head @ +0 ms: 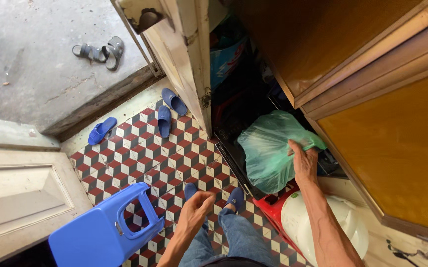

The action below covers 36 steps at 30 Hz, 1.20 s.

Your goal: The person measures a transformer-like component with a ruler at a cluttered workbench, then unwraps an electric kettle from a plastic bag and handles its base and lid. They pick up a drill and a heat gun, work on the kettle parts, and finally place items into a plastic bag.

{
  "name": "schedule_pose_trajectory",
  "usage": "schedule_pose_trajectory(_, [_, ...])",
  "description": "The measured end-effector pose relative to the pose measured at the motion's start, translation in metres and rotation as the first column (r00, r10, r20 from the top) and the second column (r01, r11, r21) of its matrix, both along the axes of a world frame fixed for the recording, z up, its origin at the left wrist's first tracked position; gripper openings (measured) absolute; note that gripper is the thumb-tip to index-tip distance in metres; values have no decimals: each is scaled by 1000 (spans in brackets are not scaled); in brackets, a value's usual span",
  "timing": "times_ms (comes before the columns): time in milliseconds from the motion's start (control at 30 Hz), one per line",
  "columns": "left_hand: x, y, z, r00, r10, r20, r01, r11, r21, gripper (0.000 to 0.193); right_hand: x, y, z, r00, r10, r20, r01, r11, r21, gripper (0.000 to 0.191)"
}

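Note:
My right hand (pixel 304 162) grips the gathered top of a full green plastic bag (pixel 268 148), which hangs low beside a dark gap under a wooden cabinet (pixel 397 143). My left hand (pixel 196 207) hangs free over the tiled floor with its fingers loosely curled and nothing in it. Below it are my legs in jeans and my feet in blue slippers (pixel 236 198).
A blue plastic stool (pixel 103 232) stands at my left. A red stool (pixel 273 210) and a white round container (pixel 332 222) sit at my right. Three blue slippers (pixel 164 121) lie on the checkered floor (pixel 140 153) by an open door (pixel 184 54); grey sandals (pixel 103 52) lie outside.

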<state>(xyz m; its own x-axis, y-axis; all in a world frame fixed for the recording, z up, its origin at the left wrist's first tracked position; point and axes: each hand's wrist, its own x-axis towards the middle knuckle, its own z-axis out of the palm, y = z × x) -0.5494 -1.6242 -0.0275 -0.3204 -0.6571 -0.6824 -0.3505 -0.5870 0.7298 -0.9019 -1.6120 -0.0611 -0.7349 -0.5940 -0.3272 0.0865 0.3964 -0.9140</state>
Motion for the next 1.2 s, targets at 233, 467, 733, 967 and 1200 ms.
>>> schedule_pose_trajectory(233, [-38,-21,25,996,50,-78,-55,997,-61,65,79,33,85,999,2,-40,-1,1000,26,41])
schedule_pose_trajectory(467, [-32,-72,5,971,103,-218,-50,970,238,102,175,87,164,993,-104,54,111,980,-162,30])
schedule_pose_trajectory(733, [-32,-33,21,913,-360,-190,374,926,46,79,274,151,158,907,-421,-4,414,894,-172,23])
schedule_pose_trajectory(967, [-37,75,117,195,-978,-78,529,172,-831,63,335,266,159,822,-552,-142,557,831,-2,18])
schedule_pose_trajectory(1200, [-75,223,199,-737,-675,21,513,-581,-632,101,414,386,208,774,-618,-135,610,786,-100,21])
